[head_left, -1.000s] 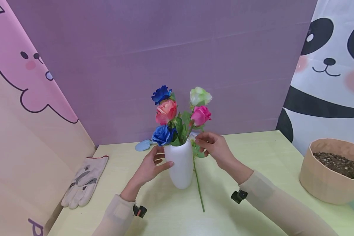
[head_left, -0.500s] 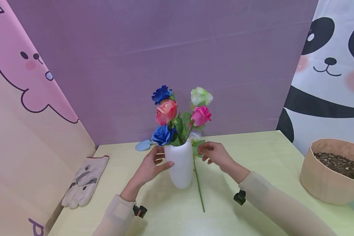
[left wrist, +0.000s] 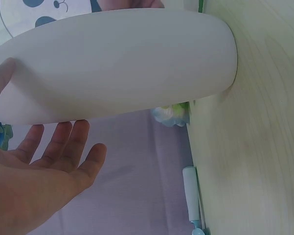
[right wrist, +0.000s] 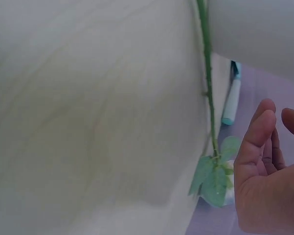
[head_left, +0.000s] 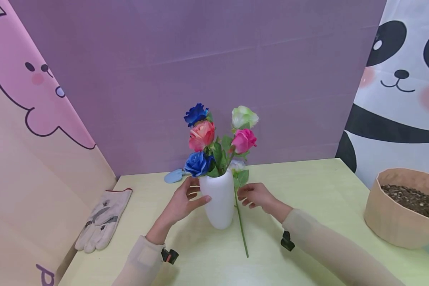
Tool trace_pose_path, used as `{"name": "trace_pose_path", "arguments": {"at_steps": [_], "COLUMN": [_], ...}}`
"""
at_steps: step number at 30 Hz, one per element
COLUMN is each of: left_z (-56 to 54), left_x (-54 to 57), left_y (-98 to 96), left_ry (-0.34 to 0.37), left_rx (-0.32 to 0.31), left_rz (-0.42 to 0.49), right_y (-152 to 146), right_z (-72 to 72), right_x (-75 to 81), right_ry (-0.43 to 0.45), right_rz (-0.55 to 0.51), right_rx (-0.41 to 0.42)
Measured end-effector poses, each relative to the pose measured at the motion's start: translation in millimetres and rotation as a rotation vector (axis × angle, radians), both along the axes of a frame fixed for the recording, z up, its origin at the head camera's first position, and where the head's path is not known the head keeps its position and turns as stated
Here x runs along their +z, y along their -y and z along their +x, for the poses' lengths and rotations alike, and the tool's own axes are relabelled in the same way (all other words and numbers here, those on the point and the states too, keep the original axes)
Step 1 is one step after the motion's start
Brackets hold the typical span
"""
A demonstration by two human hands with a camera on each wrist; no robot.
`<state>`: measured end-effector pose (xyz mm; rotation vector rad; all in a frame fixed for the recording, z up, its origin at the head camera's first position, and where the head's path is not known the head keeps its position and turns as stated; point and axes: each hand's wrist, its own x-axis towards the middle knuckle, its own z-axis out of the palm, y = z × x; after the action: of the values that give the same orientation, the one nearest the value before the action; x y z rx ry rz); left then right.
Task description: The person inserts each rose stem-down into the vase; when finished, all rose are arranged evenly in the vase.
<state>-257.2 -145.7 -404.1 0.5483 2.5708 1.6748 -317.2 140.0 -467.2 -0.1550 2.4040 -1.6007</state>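
Observation:
A white vase (head_left: 217,202) stands upright on the table, holding several roses: two blue, a coral one (head_left: 201,136), a magenta one (head_left: 244,140) and a pale green-white one (head_left: 244,117). My left hand (head_left: 183,200) holds the vase's left side, thumb in front and fingers behind. Just right of the vase, a single rose with a pale bloom (head_left: 237,165) and a green stem (head_left: 241,228) lies on the table, its bloom partly hidden. My right hand (head_left: 258,195) hovers beside its stem near the leaves (right wrist: 214,183); thumb and fingers are apart, with nothing between them.
A small trowel with a light blue blade (head_left: 173,176) lies behind the vase. Grey work gloves (head_left: 104,220) rest at the table's left edge. At the right stands a tan pot (head_left: 393,222) with dark soil. A purple backdrop (head_left: 289,79) rises behind the table.
My right hand has come down from beside the vase's rim, past the lying rose's leaves, to its stem. My left hand, the vase and the roses in it stay about still.

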Motion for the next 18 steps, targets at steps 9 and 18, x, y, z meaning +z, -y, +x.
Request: {"name": "trace_pose_path", "arguments": {"at_steps": [9,18], "left_z": [0.1,-0.8], "left_x": [-0.5,-0.6], "left_y": [0.4,0.1], "left_ry": [-0.002,-0.002], "left_rx": [-0.003,0.016], "left_rz": [-0.007,-0.025], "right_y": [5,7], "right_z": [1.6,-2.9], "right_x": [-11.6,-19.7], "right_ry": [0.039,0.018], "right_rz": [0.065,0.141], "right_rx": [-0.029,-0.030]}}
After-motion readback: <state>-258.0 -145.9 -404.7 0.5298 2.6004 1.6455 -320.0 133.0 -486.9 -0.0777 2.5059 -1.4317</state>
